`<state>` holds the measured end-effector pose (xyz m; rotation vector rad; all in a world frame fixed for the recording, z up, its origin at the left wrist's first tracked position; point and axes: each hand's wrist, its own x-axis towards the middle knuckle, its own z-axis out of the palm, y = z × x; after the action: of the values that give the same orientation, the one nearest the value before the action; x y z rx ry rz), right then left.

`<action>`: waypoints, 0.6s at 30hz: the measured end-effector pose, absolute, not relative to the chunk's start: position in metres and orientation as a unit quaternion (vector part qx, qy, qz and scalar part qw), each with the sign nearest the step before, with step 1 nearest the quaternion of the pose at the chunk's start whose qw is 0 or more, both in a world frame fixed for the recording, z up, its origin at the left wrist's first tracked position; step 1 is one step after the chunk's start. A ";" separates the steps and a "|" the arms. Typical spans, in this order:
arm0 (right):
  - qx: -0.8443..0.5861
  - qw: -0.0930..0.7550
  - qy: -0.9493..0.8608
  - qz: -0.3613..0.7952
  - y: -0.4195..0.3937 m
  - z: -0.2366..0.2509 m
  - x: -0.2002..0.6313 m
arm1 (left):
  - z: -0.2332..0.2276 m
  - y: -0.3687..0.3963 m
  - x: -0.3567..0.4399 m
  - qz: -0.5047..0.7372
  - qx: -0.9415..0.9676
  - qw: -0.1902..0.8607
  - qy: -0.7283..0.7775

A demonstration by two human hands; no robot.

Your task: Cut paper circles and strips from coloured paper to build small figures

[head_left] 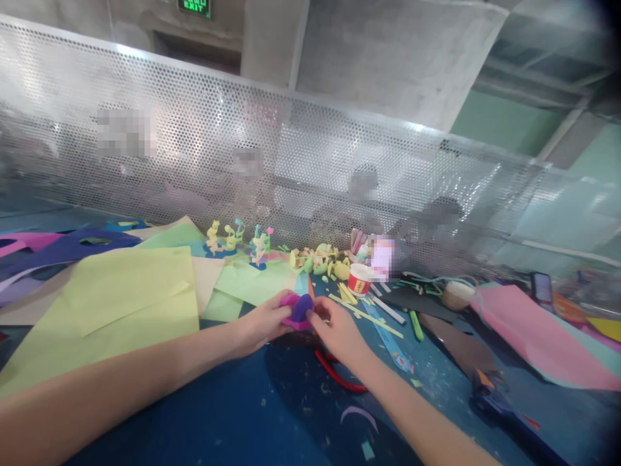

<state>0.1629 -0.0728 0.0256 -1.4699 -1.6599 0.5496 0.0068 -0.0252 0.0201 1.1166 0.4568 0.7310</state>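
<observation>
Over the blue worktop [233,414], left hand [262,323] and right hand [337,330] both pinch a purple paper piece [297,309], apparently shaping it; a clean fold would need steady fingertip pressure. Red scissors [339,378] lie beneath the right wrist.

Near me the blue table [218,414] lies open. Red scissors [339,378] sit under my right hand [339,333]. Green sheets [121,304] cover the left; a cup [359,279], strips [369,314] and figures [233,239] crowd the mesh wall [291,162] ahead.
</observation>
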 end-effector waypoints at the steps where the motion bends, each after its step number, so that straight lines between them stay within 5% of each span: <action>1: -0.581 0.413 -0.664 0.225 -0.074 0.026 0.161 | 0.020 -0.027 0.008 0.341 0.504 0.767 0.204; 8: -0.547 0.410 -0.679 0.266 -0.079 0.031 0.152 | 0.028 -0.040 0.006 0.359 0.573 0.691 0.256; 18: -0.739 0.328 -0.546 0.218 -0.049 0.044 0.272 | 0.027 -0.040 -0.007 0.276 0.892 0.153 0.324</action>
<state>0.2721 -0.0491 0.0437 -1.9359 -1.4306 0.5716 -0.0067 -0.0398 0.0266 2.5577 0.9282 0.7904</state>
